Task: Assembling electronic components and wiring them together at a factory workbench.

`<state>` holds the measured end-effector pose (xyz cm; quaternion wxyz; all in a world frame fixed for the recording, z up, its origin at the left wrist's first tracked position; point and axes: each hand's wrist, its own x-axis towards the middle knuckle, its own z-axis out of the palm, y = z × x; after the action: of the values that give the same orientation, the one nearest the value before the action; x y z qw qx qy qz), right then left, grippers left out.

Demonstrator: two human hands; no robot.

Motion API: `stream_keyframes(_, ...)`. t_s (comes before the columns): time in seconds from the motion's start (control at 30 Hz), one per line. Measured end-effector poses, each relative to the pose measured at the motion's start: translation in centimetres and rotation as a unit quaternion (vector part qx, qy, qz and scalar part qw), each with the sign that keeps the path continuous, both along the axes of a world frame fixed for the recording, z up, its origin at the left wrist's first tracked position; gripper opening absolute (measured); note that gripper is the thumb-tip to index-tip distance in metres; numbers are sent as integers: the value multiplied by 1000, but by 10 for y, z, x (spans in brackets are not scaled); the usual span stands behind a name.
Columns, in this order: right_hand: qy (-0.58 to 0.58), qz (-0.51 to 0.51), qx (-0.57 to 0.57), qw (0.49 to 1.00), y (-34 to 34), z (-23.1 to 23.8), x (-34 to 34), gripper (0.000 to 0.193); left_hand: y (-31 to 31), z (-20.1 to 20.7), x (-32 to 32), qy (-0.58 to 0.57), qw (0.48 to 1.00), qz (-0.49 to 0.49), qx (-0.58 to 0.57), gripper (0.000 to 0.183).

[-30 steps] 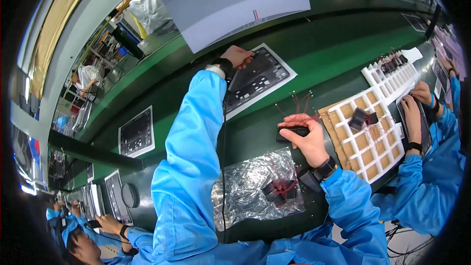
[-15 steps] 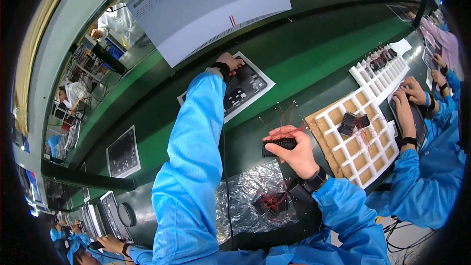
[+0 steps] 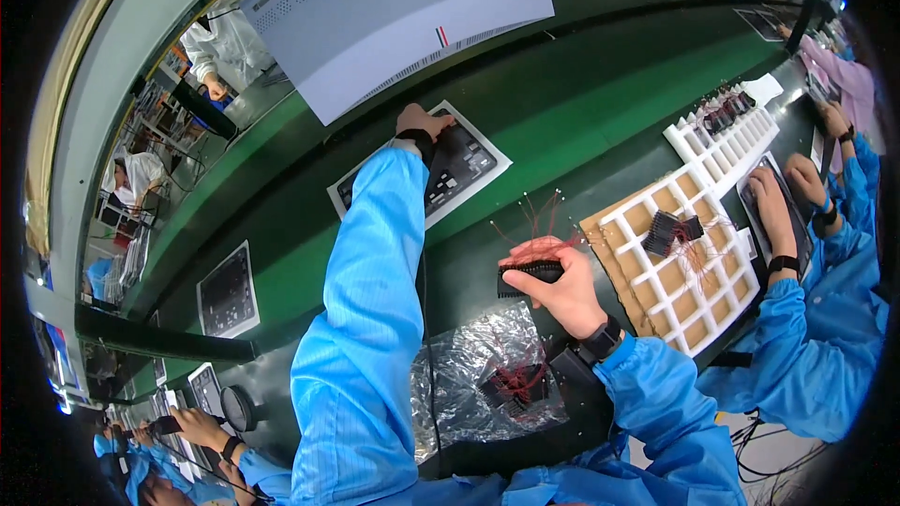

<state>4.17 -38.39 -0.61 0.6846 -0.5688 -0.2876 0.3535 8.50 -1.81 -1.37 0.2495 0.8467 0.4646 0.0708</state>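
Left of the grid (image 3: pixel 689 348), our right hand (image 3: pixel 565 292) holds a block (image 3: pixel 538 269) — likely light, best gripped off its fragile wires (image 3: pixel 538 230) — while how our left hand (image 3: pixel 422 121) grips we can't tell.

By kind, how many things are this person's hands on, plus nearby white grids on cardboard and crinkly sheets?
Dark panel at left hand: 1
Black wired bundle in right hand: 1
White grid tray: 1
Crinkly clear sheet: 1
Total: 4
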Motion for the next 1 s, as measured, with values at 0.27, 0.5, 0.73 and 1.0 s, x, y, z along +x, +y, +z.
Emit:
stream_keyframes(0.27, -48, 18, 29, 998, 1, -12, 2, 27, 2, 8, -11, -50, 990, 14, -133, 37)
stream_keyframes(0.5, -22, -15, 1, 1000, -3, -12, 5, 22, 20, -28, 7, -12, 996, 39, -81, 41)
stream_keyframes(0.73, -38, -4, -9, 999, -2, -8, 3, 24, 55, -63, -5, 14, 996, 65, 53, 46)
stream_keyframes(1.0, 3, 45, 30, 999, 3, 6, -20, 26, 67, -24, -84, -132, 978, 97, 128, 32)
